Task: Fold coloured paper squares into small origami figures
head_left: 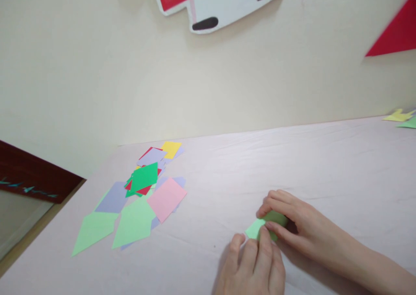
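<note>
A small piece of light green paper (254, 229) lies on the pale cloth in the lower right of the head view, partly hidden by fingers. It looks folded, with its right part raised and shaded. My right hand (303, 225) comes in from the right and curls round that raised part, thumb and fingers closed on the paper. From below, my left hand (255, 267) presses its bent fingertips onto the paper's near edge, close to the right thumb. Both hands touch the same sheet.
Loose paper squares in green, purple, red, yellow and pink overlap at left, a pink sheet (167, 199) among them. Folded yellow paper (398, 115) rests at the far right by the wall (227, 87). Cut-out decorations hang above. The cloth-covered table (195, 251) ends at lower left.
</note>
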A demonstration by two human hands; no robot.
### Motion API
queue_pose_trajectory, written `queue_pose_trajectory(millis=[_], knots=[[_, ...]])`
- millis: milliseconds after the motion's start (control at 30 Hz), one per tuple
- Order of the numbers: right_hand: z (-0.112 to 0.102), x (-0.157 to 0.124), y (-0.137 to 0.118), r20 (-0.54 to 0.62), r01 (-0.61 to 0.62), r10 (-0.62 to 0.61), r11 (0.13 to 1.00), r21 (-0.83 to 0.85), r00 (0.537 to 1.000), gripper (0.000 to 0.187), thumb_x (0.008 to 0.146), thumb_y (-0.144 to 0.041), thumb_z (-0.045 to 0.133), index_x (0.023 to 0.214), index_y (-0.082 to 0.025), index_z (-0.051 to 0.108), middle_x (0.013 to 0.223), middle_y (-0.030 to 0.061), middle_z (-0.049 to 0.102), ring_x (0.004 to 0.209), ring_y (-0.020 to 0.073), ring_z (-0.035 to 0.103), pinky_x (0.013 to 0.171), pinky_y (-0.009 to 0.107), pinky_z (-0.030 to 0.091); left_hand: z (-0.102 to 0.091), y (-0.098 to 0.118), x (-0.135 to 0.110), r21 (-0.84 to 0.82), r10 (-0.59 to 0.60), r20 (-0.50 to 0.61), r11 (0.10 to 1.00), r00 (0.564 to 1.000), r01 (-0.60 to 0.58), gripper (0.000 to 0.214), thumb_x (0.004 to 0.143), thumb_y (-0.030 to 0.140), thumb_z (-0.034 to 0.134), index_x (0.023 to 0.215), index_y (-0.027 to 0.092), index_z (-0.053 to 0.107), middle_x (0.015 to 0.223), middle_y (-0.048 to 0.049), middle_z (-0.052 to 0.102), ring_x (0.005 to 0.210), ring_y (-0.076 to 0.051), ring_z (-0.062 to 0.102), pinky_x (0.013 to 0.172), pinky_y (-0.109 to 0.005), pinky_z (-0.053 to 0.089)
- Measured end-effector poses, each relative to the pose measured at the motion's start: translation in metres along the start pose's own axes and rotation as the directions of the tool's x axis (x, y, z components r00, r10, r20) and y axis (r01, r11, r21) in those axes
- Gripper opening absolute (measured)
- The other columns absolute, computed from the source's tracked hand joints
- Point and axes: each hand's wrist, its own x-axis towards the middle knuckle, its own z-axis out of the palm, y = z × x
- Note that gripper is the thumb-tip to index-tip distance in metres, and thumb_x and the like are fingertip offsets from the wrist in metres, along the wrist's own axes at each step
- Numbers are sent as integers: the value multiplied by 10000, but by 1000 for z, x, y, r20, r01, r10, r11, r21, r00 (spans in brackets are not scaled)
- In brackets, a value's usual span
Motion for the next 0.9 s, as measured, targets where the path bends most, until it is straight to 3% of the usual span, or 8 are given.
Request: queue_pose_trajectory(millis=[333, 433, 533, 633, 767, 900], knots=[[-5, -5, -6, -21, -20, 20, 999, -26, 1000, 270, 727, -92, 573, 957, -229, 606, 1069, 66, 558, 1043, 256, 511, 913, 409, 443, -12, -11, 4, -10, 61, 66, 998, 996, -61, 231, 870, 304, 621, 1069, 190, 642, 1220, -91, 644, 890, -196, 609, 1023, -426, 359], [-7, -6, -6, -1, -32, 32, 999, -15, 1000, 353, 672, -78, 580, 988, -233, 602, 1085, 62, 548, 1063, 260, 495, 936, 417, 428, -11, -11, 4, -7, 66, 31, 998, 997, -66, 213, 864, 296, 635, 1041, 178, 651, 1196, -103, 655, 891, -204, 611, 1028, -441, 352], [-9, -6, -7, 11, -40, 40, 999, -3, 999, 389, 666, -74, 570, 1021, -229, 593, 1082, 65, 542, 1055, 256, 490, 926, 411, 430, -11, -10, 6, -13, 62, 4, 998, 998, -62, 174, 861, 260, 640, 1004, 165, 665, 1166, -108, 670, 886, -209, 608, 1029, -452, 350], [-7, -5, -6, -4, -44, 44, 999, 4, 999, 384, 663, -79, 574, 1020, -219, 595, 1067, 70, 543, 1040, 258, 489, 912, 411, 435, -16, -12, 8, -22, 84, 45, 996, 995, -83, 189, 865, 238, 635, 1040, 175, 669, 1199, -86, 663, 895, -192, 608, 1033, -422, 357], [-4, -4, 0, -37, -25, 25, 1000, 18, 999, 436, 651, -59, 553, 1059, -213, 577, 1063, 73, 555, 1020, 251, 494, 898, 407, 442, -23, -15, 9, -11, 91, 120, 996, 989, -90, 274, 880, 306, 613, 1126, 190, 653, 1226, -85, 653, 922, -198, 611, 1022, -405, 368], [-4, -4, 6, -46, -15, 18, 998, 61, 999, 496, 652, -46, 523, 1120, -207, 553, 1091, 82, 563, 1034, 247, 502, 905, 401, 450, -22, -17, 10, -41, 70, 105, 997, 992, -66, 292, 896, 330, 568, 1145, 206, 656, 1212, -65, 664, 890, -199, 591, 947, -374, 395]])
